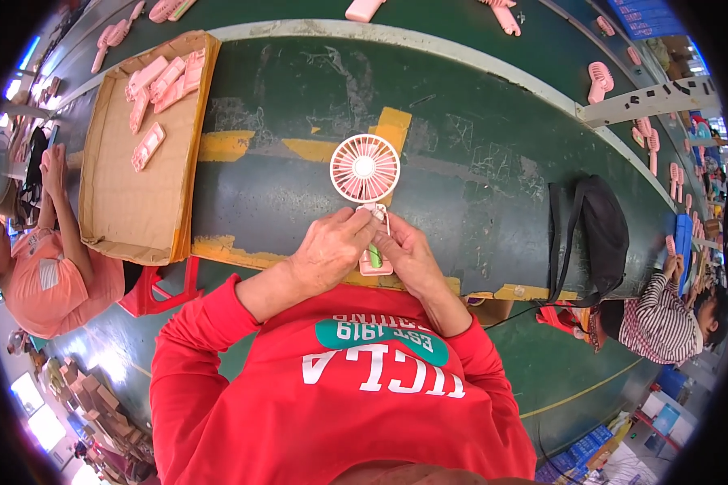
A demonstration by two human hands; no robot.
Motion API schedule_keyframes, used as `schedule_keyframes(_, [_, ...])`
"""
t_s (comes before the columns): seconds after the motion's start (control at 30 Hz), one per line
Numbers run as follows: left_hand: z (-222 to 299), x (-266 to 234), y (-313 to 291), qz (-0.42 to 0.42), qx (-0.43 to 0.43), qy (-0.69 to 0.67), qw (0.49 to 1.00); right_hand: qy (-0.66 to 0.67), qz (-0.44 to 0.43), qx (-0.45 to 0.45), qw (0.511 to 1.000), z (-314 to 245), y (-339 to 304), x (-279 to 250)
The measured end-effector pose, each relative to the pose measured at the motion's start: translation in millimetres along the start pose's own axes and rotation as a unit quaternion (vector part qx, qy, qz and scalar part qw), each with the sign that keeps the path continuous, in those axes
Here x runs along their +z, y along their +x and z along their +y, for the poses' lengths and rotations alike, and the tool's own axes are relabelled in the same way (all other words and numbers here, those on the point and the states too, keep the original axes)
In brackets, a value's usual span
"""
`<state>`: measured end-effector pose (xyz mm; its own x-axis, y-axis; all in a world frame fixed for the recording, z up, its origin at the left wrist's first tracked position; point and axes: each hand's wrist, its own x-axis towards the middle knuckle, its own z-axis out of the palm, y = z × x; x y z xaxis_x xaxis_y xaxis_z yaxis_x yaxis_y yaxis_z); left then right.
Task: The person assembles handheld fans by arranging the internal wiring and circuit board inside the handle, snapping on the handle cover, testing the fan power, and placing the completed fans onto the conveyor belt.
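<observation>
A small pink and white handheld fan [365, 168] lies in front of me at the near edge of the bench, its round grille pointing away. Its handle is opened up, with a green cylindrical part [375, 256] showing inside. My left hand [332, 249] is closed, thumb and fingers pinched at the top of the handle just below the grille; the fingertips hide what exactly they grip there. From the other side, my right hand [412, 252] wraps the handle and steadies it. A thin white strip or wire shows between the two hands.
To the left stands a shallow cardboard box [97, 202] with several pink handle shells [155, 85]. A black bag [598, 234] with straps lies on the right of the bench. Beyond a pale rail, a green belt carries pink fans [599, 81]. Co-workers sit on both sides.
</observation>
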<state>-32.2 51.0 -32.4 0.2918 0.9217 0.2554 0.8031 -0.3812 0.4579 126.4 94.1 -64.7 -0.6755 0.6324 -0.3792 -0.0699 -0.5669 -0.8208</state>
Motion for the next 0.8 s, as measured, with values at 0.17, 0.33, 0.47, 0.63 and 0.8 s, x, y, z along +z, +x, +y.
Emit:
schedule_keyframes(0.17, [2.4,0.4,0.7,0.041,-0.036,-0.029,0.998,0.024,-0.031,0.002,0.999,-5.8,-0.1,-3.4])
schedule_keyframes(0.33, [-3.3,-6.6,0.4,0.033,-0.073,-0.105,0.991,0.000,0.017,0.121,0.992,-12.9,13.3,-7.2])
schedule_keyframes(0.47, [-30.3,-21.0,-6.5,0.063,0.042,-0.079,0.994,0.077,0.001,0.078,0.994,-18.8,12.3,-1.5])
schedule_keyframes(0.63, [-35.7,-23.3,-14.9,0.018,0.093,-0.047,0.994,0.127,-0.017,0.127,0.984,-19.9,16.3,-12.2])
schedule_keyframes(0.8, [-33.6,-14.9,-11.8,0.015,0.137,-0.059,0.989,0.127,-0.013,0.113,0.985,-14.8,14.6,-11.6])
